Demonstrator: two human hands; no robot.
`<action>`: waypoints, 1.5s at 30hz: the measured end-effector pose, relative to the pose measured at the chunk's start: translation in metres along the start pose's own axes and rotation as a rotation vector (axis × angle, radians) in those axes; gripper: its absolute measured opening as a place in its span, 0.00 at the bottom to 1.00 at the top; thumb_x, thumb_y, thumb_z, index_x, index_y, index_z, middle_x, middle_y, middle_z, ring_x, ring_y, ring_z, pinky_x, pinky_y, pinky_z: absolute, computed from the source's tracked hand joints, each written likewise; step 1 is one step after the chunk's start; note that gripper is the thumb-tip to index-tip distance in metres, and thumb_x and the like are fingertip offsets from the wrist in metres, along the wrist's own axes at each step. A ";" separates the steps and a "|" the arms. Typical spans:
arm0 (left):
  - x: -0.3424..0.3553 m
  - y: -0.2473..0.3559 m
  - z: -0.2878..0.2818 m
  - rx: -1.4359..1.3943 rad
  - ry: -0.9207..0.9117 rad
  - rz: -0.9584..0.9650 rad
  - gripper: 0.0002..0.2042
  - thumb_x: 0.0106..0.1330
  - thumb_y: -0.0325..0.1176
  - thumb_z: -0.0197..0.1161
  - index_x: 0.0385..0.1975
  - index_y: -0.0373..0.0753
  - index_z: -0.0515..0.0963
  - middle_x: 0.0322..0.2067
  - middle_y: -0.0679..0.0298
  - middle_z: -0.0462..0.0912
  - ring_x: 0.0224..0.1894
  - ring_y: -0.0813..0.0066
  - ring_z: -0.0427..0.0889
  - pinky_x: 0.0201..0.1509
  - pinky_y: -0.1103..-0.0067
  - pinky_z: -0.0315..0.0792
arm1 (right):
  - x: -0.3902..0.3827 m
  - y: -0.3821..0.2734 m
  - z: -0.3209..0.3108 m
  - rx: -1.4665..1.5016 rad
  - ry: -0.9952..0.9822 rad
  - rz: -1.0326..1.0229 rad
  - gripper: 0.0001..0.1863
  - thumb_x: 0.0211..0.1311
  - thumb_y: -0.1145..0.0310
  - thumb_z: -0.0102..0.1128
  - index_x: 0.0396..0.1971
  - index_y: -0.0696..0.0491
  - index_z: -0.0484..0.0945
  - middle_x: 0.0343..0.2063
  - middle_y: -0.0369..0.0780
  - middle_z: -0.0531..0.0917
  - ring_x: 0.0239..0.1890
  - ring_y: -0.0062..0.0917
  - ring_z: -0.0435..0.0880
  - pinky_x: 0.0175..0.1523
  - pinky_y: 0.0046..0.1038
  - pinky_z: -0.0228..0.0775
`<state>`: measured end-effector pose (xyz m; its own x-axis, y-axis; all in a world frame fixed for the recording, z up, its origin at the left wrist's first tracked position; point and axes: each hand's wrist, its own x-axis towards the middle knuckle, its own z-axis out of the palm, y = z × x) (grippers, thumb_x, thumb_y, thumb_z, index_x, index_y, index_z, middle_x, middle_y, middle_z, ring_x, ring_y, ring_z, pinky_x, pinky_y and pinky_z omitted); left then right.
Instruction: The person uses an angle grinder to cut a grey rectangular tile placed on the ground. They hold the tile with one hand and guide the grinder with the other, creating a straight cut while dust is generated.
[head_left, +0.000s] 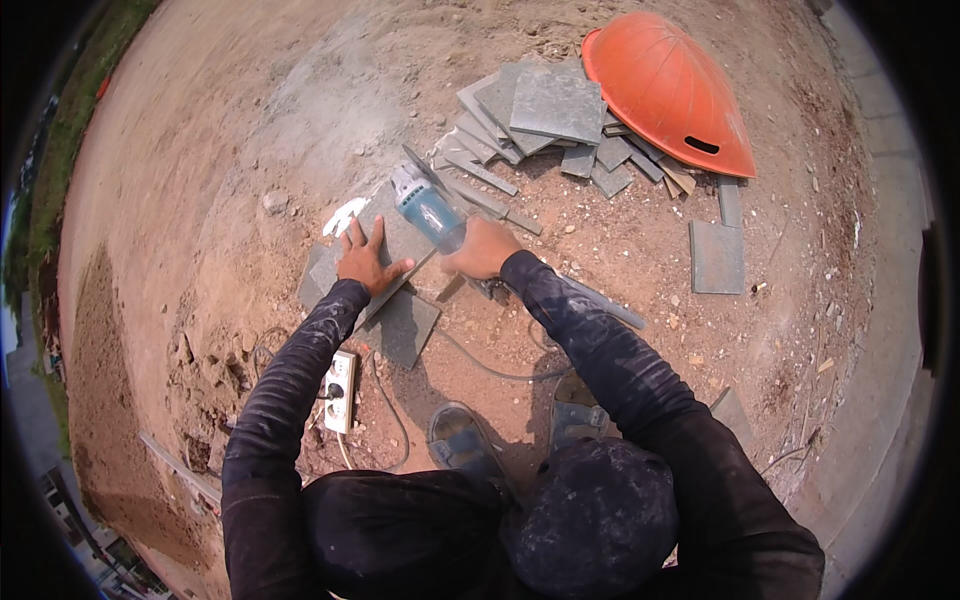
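Observation:
My right hand [484, 249] is wrapped round the rear of a teal angle grinder [431, 213], whose grey head and disc point to the far left. The disc stands at the edge of a grey stone tile [398, 238]; whether it touches the tile I cannot tell. With fingers spread, my left hand [370, 262] presses flat on that tile, left of the grinder. Beneath it lies another grey tile piece [408, 330], partly covered. Something white [345, 215] shows just beyond my left fingertips.
An orange plastic basin [668, 92] lies overturned at the far right, beside a pile of grey tiles [558, 103]. A lone tile [717, 257] rests to the right. Near my left forearm is a white power strip [340, 392], with a cable [490, 372] across the dirt by my sandals.

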<state>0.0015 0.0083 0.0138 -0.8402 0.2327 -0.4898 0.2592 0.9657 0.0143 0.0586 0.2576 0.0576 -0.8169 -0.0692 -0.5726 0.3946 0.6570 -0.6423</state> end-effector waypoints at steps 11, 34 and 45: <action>0.001 -0.002 0.002 0.015 0.004 0.007 0.54 0.46 0.75 0.59 0.72 0.55 0.45 0.71 0.42 0.39 0.71 0.34 0.42 0.61 0.41 0.58 | -0.004 0.005 0.001 -0.013 0.016 -0.002 0.37 0.34 0.49 0.69 0.40 0.66 0.79 0.41 0.57 0.82 0.45 0.45 0.83 0.51 0.35 0.75; 0.001 0.001 0.002 0.031 0.004 0.009 0.55 0.47 0.77 0.55 0.72 0.54 0.44 0.70 0.40 0.40 0.70 0.32 0.44 0.60 0.41 0.59 | -0.003 0.010 -0.001 -0.001 0.018 -0.004 0.36 0.34 0.51 0.69 0.40 0.66 0.79 0.41 0.57 0.82 0.45 0.45 0.83 0.51 0.35 0.75; 0.000 0.001 0.001 0.026 0.022 0.021 0.55 0.46 0.77 0.55 0.72 0.54 0.45 0.70 0.40 0.41 0.69 0.31 0.45 0.60 0.43 0.61 | 0.000 0.008 -0.002 -0.010 -0.008 0.005 0.36 0.33 0.51 0.70 0.41 0.65 0.80 0.42 0.57 0.82 0.46 0.45 0.83 0.51 0.35 0.75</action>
<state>0.0022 0.0093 0.0126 -0.8447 0.2560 -0.4700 0.2889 0.9573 0.0021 0.0610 0.2645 0.0539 -0.8118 -0.0719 -0.5795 0.3942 0.6648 -0.6346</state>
